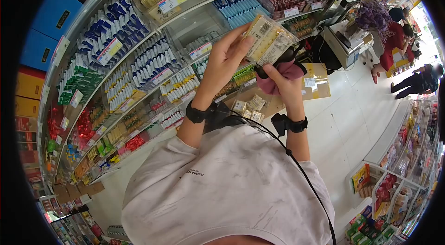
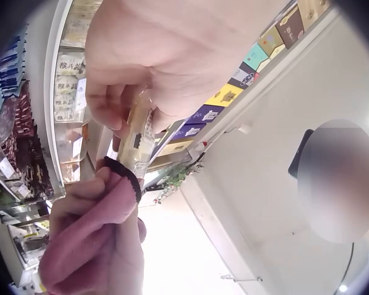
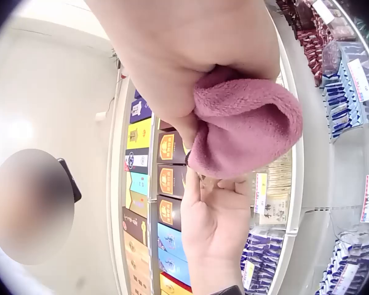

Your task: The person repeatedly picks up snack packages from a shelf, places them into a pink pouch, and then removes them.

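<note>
A flat clear pack of pale yellowish pieces with a printed barcode label point(image 1: 269, 43) is held up in front of the shelves. My left hand point(image 1: 221, 62) grips it by one side, thumb across its face. In my right hand point(image 1: 291, 90) is a folded pink plush cloth with a dark edge point(image 1: 271, 84), bunched among the fingers. The cloth's dark edge meets the lower end of the pack point(image 2: 135, 138) in the left wrist view. From the right wrist, the pink cloth point(image 3: 246, 129) hides most of the pack and my right fingers.
Shelf bins of small wrapped packets point(image 1: 153, 59) curve along the left. Below the hands stands an open carton point(image 1: 273, 104) with similar packs. A counter point(image 1: 340, 43) with purple flowers point(image 1: 373, 13) is at the back right; people point(image 1: 419, 80) stand beyond. More shelving point(image 1: 394, 152) lines the right.
</note>
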A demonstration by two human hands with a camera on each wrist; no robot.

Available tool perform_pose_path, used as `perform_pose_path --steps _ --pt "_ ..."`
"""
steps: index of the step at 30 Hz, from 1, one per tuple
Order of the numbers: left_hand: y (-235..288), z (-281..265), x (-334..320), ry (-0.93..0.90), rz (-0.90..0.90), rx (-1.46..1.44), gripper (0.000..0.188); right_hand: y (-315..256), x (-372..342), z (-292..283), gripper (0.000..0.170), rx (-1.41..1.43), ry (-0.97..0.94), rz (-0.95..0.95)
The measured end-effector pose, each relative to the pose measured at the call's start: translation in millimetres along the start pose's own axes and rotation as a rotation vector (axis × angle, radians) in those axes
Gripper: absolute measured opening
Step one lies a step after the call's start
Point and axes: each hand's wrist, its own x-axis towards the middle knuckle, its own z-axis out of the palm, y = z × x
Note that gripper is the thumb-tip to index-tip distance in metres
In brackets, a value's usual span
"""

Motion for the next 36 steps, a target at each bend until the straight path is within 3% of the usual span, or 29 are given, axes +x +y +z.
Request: perform_pose_path --steps 3,9,12,15,18,19,21,23,25,29,31,34,36 --pt "3 3 -2 0.005 0.011 0.006 0.047 -8 -5 4 0.027 0.007 0.005 0.074" --pt "16 6 -10 0.019 0.048 0.014 0.045 -5 -9 6 0.020 -0.151 -0.006 -0.015" --pt "15 9 -12 0.046 0.119 0.075 0.043 -9 -12 5 0.020 -0.207 -0.010 0.057" --pt "11 10 -11 0.049 0.160 0.114 0.043 0 -11 14 0.019 -0.174 0.039 -0.200" --pt "9 10 -10 0.046 0.121 0.115 0.042 1 -14 7 0.027 -0.194 0.056 0.012" --pt "9 8 -10 0.056 0.101 0.125 0.042 8 -14 3 0.017 -0.212 0.074 -0.020" --pt "3 7 -8 0.101 0.103 0.106 0.040 10 -14 -3 0.020 -0.156 0.075 0.064" --pt "3 6 -5 0.109 0.143 0.151 0.041 36 -6 -17 0.027 0.122 0.208 -0.033" --pt "-2 8 -3 0.042 0.173 0.259 0.043 33 -4 -27 0.031 0.102 0.158 0.079" --pt "4 11 -3 -0.144 0.205 0.351 0.045 31 2 -20 0.029 0.009 0.106 0.130" --pt "6 8 -6 -0.168 0.066 0.317 0.046 38 2 -32 0.031 -0.002 0.060 0.157" --pt "-14 4 -5 -0.155 -0.036 0.232 0.048 43 2 -21 0.036 0.096 0.323 0.133" --pt "-18 -1 -3 -0.069 -0.032 0.330 0.044 78 9 -60 0.043 -0.211 0.355 0.205"
